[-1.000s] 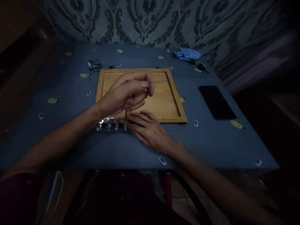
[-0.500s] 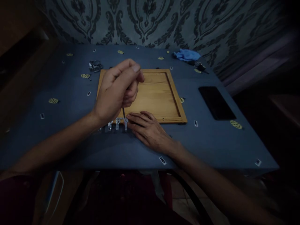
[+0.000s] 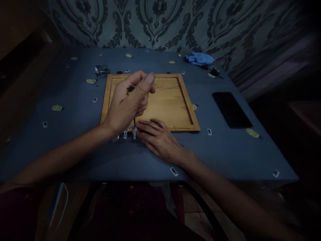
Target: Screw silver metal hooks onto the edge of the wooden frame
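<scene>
My left hand (image 3: 130, 103) is closed around a screwdriver (image 3: 134, 122). A bit of its dark and yellow handle shows behind the thumb, and its thin shaft points down from the fist. The tip meets a row of shiny metal hooks (image 3: 126, 134) along the near edge of a framed wooden board (image 3: 193, 115). Beside that tip, my right hand (image 3: 160, 139) lies flat with its fingers stretched out, over the board's near edge and the right end of the hooks. Part of the hook row is hidden behind my left wrist.
A black phone (image 3: 232, 109) lies on the blue tablecloth (image 3: 72, 140) at right. A crumpled blue cloth (image 3: 200, 59) and a small dark object (image 3: 214, 71) are at the back right. Small metal and dark pieces (image 3: 102, 70) lie beyond the board's left corner.
My left hand has shifted slightly right and turned at the wrist, so part of the screwdriver's handle now shows. My right hand and the board stay put.
</scene>
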Motion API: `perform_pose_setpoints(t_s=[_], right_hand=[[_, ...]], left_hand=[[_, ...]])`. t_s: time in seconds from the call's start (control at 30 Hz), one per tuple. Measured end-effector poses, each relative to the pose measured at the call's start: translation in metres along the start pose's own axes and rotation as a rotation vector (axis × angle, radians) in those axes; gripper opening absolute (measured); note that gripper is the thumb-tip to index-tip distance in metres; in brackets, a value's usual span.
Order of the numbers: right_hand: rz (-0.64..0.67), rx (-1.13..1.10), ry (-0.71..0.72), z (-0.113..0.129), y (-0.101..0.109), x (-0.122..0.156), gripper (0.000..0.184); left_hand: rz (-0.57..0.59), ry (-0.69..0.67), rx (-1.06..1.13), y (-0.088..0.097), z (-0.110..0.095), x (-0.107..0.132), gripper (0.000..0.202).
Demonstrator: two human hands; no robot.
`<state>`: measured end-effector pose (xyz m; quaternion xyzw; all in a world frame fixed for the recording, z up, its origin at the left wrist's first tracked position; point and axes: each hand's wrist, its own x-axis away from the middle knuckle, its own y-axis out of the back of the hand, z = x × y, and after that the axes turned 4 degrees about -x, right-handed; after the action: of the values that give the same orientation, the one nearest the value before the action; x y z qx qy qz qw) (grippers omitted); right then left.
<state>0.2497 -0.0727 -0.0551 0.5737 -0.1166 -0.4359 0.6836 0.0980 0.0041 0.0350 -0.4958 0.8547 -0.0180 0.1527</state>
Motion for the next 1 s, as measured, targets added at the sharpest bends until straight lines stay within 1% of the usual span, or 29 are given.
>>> perform_pose_setpoints(t_s=[0.17,0.3,0.43,0.63,0.73,0.87,1.0], right_hand=[[0.009,-0.005,-0.002,0.000,0.000,0.000,0.032],[0.010,-0.011,-0.006,0.000,-0.001,0.000,0.032],[0.004,-0.009,-0.013,0.001,0.000,0.000,0.032],[0.028,-0.015,-0.017,0.002,0.001,0.000,0.032],[0.016,-0.010,-0.017,0.002,0.000,-0.001,0.033],[0.008,-0.004,-0.005,0.002,0.000,-0.001,0.032],[0.020,0.001,-0.014,0.001,0.001,-0.001,0.032]], left_hand=[[-0.029,-0.010,-0.066,-0.001,0.001,0.001,0.041],[-0.029,-0.048,-0.123,-0.002,0.002,0.003,0.042],[0.012,-0.089,-0.089,-0.002,0.003,0.005,0.039],[0.032,-0.049,-0.043,-0.001,0.004,0.004,0.040],[0.087,-0.052,-0.033,0.001,0.005,0.002,0.041],[0.220,-0.039,-0.026,0.003,0.005,-0.003,0.042],[0.324,-0.008,-0.019,0.007,0.006,-0.008,0.043]])
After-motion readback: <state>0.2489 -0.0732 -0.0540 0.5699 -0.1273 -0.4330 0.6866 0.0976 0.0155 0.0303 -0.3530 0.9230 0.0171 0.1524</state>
